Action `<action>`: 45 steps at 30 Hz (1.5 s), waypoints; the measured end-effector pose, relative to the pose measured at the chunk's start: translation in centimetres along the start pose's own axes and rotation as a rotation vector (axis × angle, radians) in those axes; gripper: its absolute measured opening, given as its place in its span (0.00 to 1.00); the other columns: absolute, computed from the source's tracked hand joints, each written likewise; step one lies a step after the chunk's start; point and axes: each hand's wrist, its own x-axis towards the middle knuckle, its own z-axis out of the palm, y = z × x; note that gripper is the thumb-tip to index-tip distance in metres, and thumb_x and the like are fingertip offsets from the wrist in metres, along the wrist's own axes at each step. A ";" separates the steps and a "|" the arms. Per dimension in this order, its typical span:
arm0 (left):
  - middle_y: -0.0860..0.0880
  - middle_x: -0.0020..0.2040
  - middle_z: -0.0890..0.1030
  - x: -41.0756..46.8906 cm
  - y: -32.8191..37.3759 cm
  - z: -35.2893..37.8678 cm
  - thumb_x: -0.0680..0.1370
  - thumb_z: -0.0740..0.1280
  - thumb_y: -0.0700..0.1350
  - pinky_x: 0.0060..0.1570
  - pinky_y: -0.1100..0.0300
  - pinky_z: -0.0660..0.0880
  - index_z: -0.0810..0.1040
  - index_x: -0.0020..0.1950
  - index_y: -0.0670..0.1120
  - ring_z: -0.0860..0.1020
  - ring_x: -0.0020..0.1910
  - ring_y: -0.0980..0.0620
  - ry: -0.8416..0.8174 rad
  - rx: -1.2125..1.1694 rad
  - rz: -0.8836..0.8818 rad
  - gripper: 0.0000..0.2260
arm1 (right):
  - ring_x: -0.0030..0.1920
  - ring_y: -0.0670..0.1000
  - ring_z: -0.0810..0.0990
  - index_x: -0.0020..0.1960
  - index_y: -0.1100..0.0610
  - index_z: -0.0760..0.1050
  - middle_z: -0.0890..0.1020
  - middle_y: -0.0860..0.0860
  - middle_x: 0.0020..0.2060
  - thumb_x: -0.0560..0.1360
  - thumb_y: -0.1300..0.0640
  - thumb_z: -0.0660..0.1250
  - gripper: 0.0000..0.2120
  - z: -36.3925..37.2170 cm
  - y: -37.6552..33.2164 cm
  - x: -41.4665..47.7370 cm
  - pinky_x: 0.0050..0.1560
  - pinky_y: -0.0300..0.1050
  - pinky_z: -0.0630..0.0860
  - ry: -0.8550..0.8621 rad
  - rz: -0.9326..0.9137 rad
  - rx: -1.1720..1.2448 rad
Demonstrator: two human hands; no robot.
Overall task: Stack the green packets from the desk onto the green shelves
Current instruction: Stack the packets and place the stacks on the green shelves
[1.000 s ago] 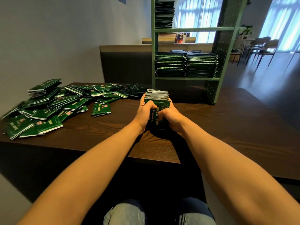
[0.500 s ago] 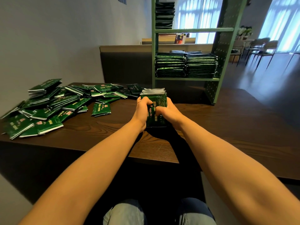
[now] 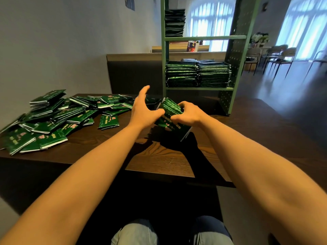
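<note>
Bundle of glossy green foil packets point(image 3: 170, 110) tilted over the dark wooden desk point(image 3: 159, 161).
Right hand point(image 3: 189, 115) clamps it, probably for squaring; left hand point(image 3: 143, 112) spreads wide; loose packets point(image 3: 53, 119) heap at the left edge; green metal shelves point(image 3: 200, 88) stand beyond.

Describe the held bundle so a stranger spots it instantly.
Find the dark desk before the green shelves. Right of the loose heap, the right hand grips a tilted bundle: the only packets held in a hand.

A shop or café-like room: wooden desk point(image 3: 159, 161), green shelves point(image 3: 203, 38) stacked with packets point(image 3: 196, 75), chairs point(image 3: 286, 53) beside curtained windows point(image 3: 304, 23).
</note>
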 end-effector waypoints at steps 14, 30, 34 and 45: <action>0.49 0.57 0.74 1.4 1.1 1.5 0.63 0.77 0.55 0.56 0.45 0.78 0.66 0.70 0.49 0.77 0.54 0.47 -0.785 0.794 0.077 0.39 | 0.57 0.55 0.79 0.72 0.55 0.62 0.77 0.54 0.58 0.68 0.47 0.81 0.41 0.4 -0.7 1.1 0.63 0.55 0.79 -0.347 0.000 -0.379; 0.47 0.61 0.71 1.2 2.0 2.5 0.63 0.76 0.62 0.57 0.42 0.76 0.59 0.74 0.50 0.73 0.60 0.43 -0.790 1.029 0.035 0.46 | 0.59 0.57 0.78 0.72 0.54 0.62 0.76 0.54 0.59 0.68 0.42 0.80 0.42 0.8 -1.3 1.7 0.66 0.58 0.77 -0.401 0.055 -0.620; 0.50 0.54 0.72 1.3 2.2 2.0 0.65 0.75 0.59 0.54 0.43 0.77 0.63 0.69 0.50 0.75 0.52 0.46 -0.797 0.979 0.040 0.38 | 0.58 0.56 0.79 0.70 0.54 0.63 0.77 0.53 0.58 0.70 0.46 0.79 0.37 0.6 -1.3 1.5 0.64 0.56 0.77 -0.395 0.049 -0.548; 0.42 0.75 0.66 0.8 1.6 -1.8 0.68 0.77 0.47 0.64 0.53 0.70 0.49 0.80 0.50 0.69 0.70 0.41 -0.349 0.369 0.024 0.49 | 0.44 0.50 0.77 0.55 0.56 0.72 0.78 0.52 0.45 0.71 0.49 0.77 0.20 0.4 -0.1 0.9 0.41 0.43 0.74 -0.132 0.052 -0.063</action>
